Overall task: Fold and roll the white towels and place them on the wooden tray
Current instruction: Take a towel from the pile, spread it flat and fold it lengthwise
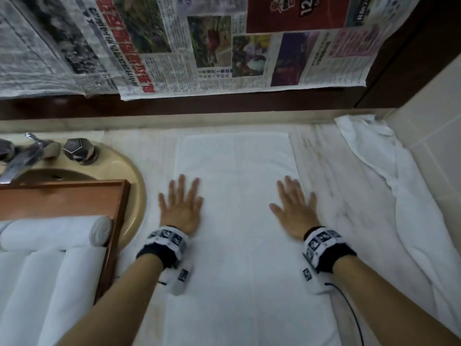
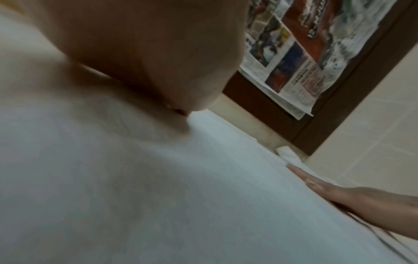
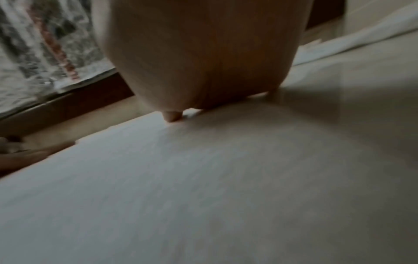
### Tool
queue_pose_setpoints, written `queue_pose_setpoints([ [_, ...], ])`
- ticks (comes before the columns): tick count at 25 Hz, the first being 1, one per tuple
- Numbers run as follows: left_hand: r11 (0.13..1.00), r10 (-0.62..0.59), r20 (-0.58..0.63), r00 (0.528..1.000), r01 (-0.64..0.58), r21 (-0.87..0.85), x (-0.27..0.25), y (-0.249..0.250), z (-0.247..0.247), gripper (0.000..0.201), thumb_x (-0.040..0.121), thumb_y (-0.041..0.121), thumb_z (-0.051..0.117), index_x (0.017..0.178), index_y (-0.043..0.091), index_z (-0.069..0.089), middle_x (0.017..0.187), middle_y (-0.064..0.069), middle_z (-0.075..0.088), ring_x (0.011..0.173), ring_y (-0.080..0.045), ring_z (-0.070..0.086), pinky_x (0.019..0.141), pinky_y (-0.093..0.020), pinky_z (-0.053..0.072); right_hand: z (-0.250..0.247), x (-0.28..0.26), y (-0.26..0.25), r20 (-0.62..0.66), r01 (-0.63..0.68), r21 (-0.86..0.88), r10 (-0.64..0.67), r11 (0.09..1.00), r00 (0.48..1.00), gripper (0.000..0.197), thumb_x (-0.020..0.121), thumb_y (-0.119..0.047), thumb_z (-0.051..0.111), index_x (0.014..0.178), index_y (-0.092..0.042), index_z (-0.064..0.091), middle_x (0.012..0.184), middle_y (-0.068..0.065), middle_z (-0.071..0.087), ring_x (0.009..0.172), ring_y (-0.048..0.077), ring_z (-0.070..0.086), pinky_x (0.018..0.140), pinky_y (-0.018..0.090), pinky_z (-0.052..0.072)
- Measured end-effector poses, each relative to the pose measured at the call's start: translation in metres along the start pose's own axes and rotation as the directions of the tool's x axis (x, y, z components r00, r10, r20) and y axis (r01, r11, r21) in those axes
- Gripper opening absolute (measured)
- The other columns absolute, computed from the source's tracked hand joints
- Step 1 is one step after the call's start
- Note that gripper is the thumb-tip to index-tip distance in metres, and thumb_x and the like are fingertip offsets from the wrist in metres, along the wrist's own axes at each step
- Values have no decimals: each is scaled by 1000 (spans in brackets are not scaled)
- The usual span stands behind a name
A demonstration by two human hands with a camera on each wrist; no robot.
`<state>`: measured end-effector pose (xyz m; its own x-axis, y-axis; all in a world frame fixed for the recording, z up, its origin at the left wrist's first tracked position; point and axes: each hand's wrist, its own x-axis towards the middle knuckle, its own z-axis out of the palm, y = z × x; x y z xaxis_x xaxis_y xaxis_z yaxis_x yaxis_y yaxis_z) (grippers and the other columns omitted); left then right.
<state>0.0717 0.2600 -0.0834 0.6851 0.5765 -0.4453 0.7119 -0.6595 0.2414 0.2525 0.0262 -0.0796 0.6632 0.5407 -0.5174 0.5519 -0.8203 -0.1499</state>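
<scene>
Head view: a white towel (image 1: pixel 237 208), folded into a long strip, lay flat on the surface (image 1: pixel 324 176), running from the back ledge toward the person. The left hand (image 1: pixel 180 208) lay palm down on the strip's left edge, fingers straight and spread, holding nothing. The right hand (image 1: pixel 294 211) lay palm down on the right edge, fingers likewise straight and spread. A wooden tray (image 1: pixel 117 221) sat to the left, partly over the sink basin (image 1: pixel 134 196), with rolled white towels (image 1: pixel 55 236) in it. A crumpled white towel (image 1: pixel 374 171) lay along the tiled wall on the right. Newspaper sheets (image 1: pixel 199 46) hung on the wall behind.

Left wrist view: the left hand (image 2: pixel 147 50) pressed flat on the towel (image 2: pixel 181 196); the right hand (image 2: pixel 353 201) lay flat at the far edge.

Right wrist view: the right hand (image 3: pixel 203 53) rested on the towel (image 3: pixel 203 178), one fingertip (image 3: pixel 173 116) touching the cloth. The picture was blurred.
</scene>
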Motion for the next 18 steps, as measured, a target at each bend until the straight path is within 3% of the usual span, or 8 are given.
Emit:
queue_pose_setpoints([
  [2,992,-122,19,992,122,-33,-5,-9,-10,58,101,51,11,151,38,-16,157,3,-30,144,-22,-27,117,-52,-13,-7,-10,17,15,-144,28,144,989,989,69,100,-56,14,151,-25,-20,154,-7,-35,144,16,-28,113,59,-15],
  [3,993,-106,34,994,107,-48,-15,0,-11,59,102,51,12,152,35,-14,157,2,-29,145,-23,-27,117,-52,-13,-6,-22,9,9,-125,14,125,992,992,70,99,-56,14,151,-23,-20,155,-6,-34,144,17,-28,112,60,-15],
  [6,987,127,132,983,-113,-115,-64,50,16,57,103,48,15,153,35,-8,158,4,-27,145,-22,-25,116,-49,-13,32,-66,-38,49,231,-58,-228,971,972,71,96,-57,9,152,-22,-16,151,-8,-36,144,17,-27,114,59,-13],
  [8,969,245,158,957,-237,-64,-93,55,40,55,103,47,15,152,38,-9,154,8,-32,145,-19,-27,115,-46,-15,54,-88,-44,93,348,-82,-340,934,936,67,97,-55,8,152,-26,-15,150,-11,-36,144,14,-27,114,60,-10],
  [11,989,135,56,989,-138,44,-99,3,47,54,103,47,12,149,44,-16,150,11,-37,145,-19,-26,117,-49,-14,51,-86,5,12,74,2,-74,997,997,62,101,-50,15,151,-31,-17,151,-14,-35,144,13,-26,114,61,-10],
  [14,997,-83,14,996,83,6,-102,-31,35,54,102,47,11,151,41,-13,158,6,-27,146,-22,-23,117,-53,-11,43,-100,38,6,-191,47,191,980,982,63,102,-48,15,151,-26,-19,155,-10,-31,145,17,-24,112,64,-11],
  [16,1000,-22,-21,1000,22,-6,-113,-4,38,57,100,48,6,153,33,-8,160,3,-20,147,-25,-19,117,-53,-8,51,-120,10,-78,-18,-9,18,1000,997,61,101,-42,12,153,-23,-14,157,-9,-28,147,19,-21,112,63,-8],
  [18,978,203,33,979,-202,-43,-134,42,58,59,99,47,4,154,30,-4,160,5,-19,148,-22,-17,117,-49,-7,70,-140,-29,-51,261,-18,-262,965,964,60,99,-38,11,154,-24,-10,157,-10,-25,147,17,-21,115,60,-9],
])
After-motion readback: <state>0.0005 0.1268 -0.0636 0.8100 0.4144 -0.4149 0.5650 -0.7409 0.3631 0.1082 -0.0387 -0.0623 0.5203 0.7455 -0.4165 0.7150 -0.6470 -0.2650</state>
